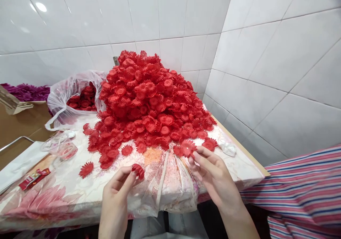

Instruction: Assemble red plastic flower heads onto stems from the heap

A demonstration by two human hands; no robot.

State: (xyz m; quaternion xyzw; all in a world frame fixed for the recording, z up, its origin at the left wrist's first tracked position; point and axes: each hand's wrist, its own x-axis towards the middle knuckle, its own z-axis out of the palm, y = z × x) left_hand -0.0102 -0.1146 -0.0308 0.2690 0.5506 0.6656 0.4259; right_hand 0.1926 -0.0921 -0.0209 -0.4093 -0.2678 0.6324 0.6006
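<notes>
A tall heap of red fabric flower pieces (pixel 149 100) covers the back of a table with a flowered plastic cloth (pixel 66 185). My left hand (pixel 117 189) is near the front edge, its fingers pinched on one red flower piece (pixel 138 170). My right hand (pixel 213 175) is at the heap's front right edge, fingers closed on another red flower piece (pixel 188 147). Loose red pieces, such as one (pixel 86 169) left of my left hand, lie scattered in front of the heap.
A clear plastic bag (pixel 71 96) with more red pieces stands at the back left. A small clear cup (pixel 61 146) and a red packet (pixel 34 178) lie at left. A cardboard box (pixel 23 121) with purple pieces (pixel 26 91) stands far left. White tiled walls enclose the corner. A striped sleeve (pixel 306 189) is at right.
</notes>
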